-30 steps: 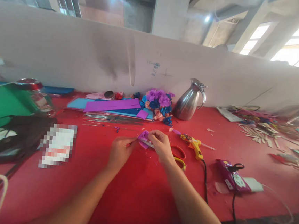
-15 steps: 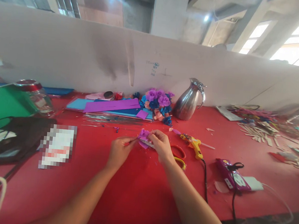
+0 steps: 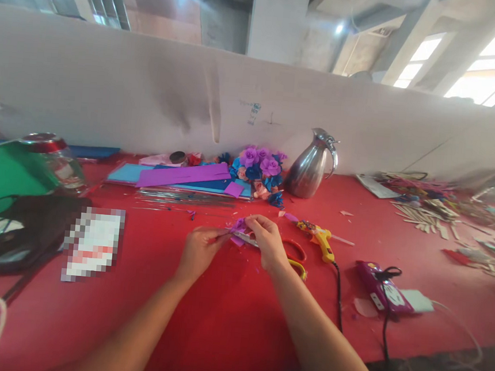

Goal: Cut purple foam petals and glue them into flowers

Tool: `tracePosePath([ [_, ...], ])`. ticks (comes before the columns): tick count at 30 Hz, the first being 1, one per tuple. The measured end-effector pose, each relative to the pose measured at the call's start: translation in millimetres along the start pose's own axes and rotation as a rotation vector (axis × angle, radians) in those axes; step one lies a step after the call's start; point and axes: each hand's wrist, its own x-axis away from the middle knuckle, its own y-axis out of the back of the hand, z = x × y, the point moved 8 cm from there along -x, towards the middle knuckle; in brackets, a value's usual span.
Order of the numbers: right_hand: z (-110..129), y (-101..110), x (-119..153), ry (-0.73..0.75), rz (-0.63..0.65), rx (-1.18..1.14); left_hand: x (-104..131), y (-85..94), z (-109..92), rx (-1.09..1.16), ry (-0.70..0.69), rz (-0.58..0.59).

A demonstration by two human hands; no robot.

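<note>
Between my hands is a small purple paper flower (image 3: 238, 225) with curled petals. My left hand (image 3: 199, 252) is closed in a pinch at the flower's lower left side; whether it grips a wire stem or the paper base is too small to see. From the right, the thumb and fingers of my right hand (image 3: 267, 240) pinch the flower's edge. Scissors (image 3: 247, 239) with one red and one yellow handle loop lie under that hand, blades toward the flower. A flat purple paper piece (image 3: 237, 242) shows just below the flower.
A yellow glue gun (image 3: 324, 242) lies to the right, its cord trailing past a purple power strip (image 3: 379, 286). Behind are a flower bunch (image 3: 269, 165), purple sheets (image 3: 183, 175), thin wires (image 3: 177, 200) and a steel jug (image 3: 307, 167). A lidded jar (image 3: 65, 164) stands left.
The purple flower has turned slightly between my fingers and looks lower and more bunched. Both hands stay in nearly the same place; the view has shifted a little.
</note>
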Motion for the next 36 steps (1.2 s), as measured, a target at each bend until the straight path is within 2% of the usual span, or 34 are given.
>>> tracePosePath([
  [5,-7,2,2,-0.101,-0.015,-0.082,-1,-1.4,-2,-0.011,-0.034,0.015],
  [12,-8,-1,1,-0.103,0.005,-0.103,-1,-2.3,0,-0.023,-0.037,0.023],
  [18,-27,-3,-1,-0.263,0.008,-0.209,0,-1.4,-1,-0.038,-0.053,0.007],
  [23,-17,2,0,-0.147,-0.065,-0.141,-1,2.2,-2,-0.044,-0.007,-0.022],
  [31,-14,-8,4,-0.132,0.044,-0.079,-1,9.2,3,-0.038,0.041,-0.109],
  [36,-12,-10,5,-0.098,0.057,-0.116,0,7.3,8,0.008,0.071,-0.095],
])
